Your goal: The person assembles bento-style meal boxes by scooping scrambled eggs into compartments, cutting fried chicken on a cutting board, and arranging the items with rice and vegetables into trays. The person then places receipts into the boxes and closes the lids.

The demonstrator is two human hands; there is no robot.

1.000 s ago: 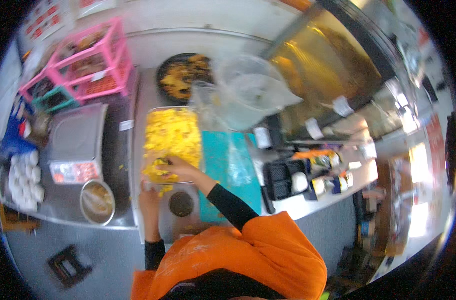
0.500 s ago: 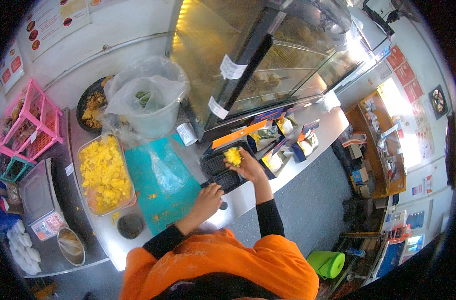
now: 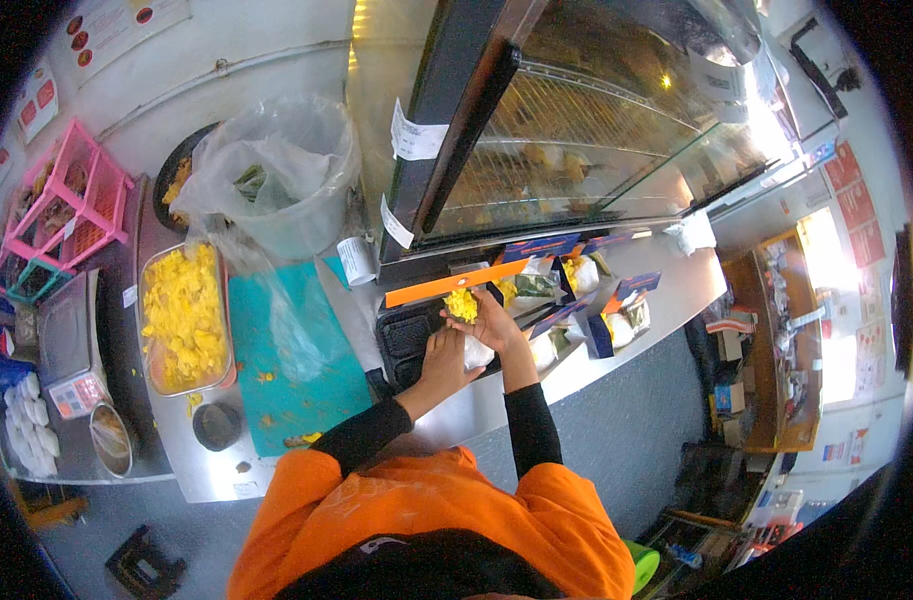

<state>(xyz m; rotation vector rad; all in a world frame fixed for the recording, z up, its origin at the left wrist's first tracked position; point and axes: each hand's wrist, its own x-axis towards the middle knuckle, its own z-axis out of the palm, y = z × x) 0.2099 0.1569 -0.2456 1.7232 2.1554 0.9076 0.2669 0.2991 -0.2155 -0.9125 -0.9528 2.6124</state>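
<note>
Yellow crumbly clump [image 3: 462, 304] in my right hand [image 3: 492, 328], above black compartmented tray [image 3: 403, 338]. Tray's flat, uncovered; white lump [image 3: 478, 353] at its right end, partly hidden.

- The left hand [image 3: 447, 366] and right hand [image 3: 494, 327] hide part of the black tray [image 3: 401, 342] and white bundle [image 3: 478, 353]; what the left fingertips touch is unclear.
- Yellow food [image 3: 461, 303]: underside covered by the right hand.
- Black pan [image 3: 177, 163]: largely behind the bag-lined bucket [image 3: 302, 225].
- Glass cabinet [image 3: 577, 110]: contents indistinct.
- Lime-green bin [image 3: 642, 565]: partly behind the orange sleeve [image 3: 592, 525].
</note>
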